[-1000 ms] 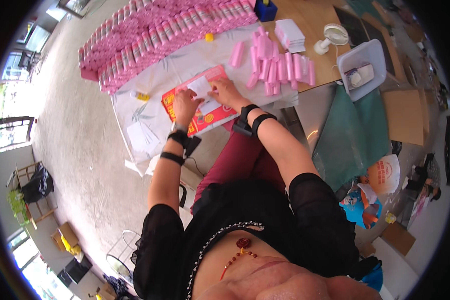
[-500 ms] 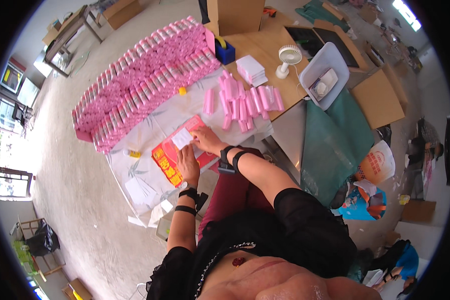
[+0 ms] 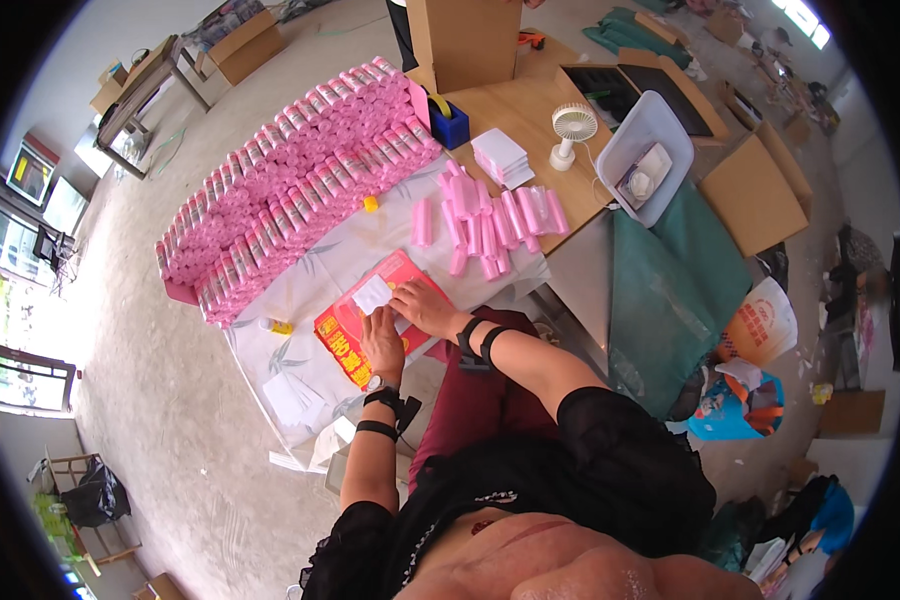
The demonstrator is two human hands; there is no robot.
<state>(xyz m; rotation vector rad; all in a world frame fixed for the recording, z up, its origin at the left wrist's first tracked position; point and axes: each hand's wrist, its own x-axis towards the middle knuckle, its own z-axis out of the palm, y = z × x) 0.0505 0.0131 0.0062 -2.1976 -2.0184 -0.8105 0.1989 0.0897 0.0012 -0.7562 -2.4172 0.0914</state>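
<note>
A small white paper slip lies on a red and yellow printed sheet at the table's near edge. My left hand is at the slip's near edge, its fingers bent and pressed together there. From the right, my right hand pinches the slip's right side, close to my left fingertips. Whatever is under the fingers is hidden. Beyond them lies a loose pile of pink rolls. At the left, long rows of pink rolls with printed ends are stacked in a pink tray.
White slips lie front left, near a small yellow-labelled bottle. A stack of white cards, a blue tape dispenser, a small fan and a white bin stand further back. A person is partly visible behind the tall carton.
The whole view has shifted a little, so the table appears lower. Both hands have drawn slightly nearer to me along the white slip. More of the person behind the carton shows.
</note>
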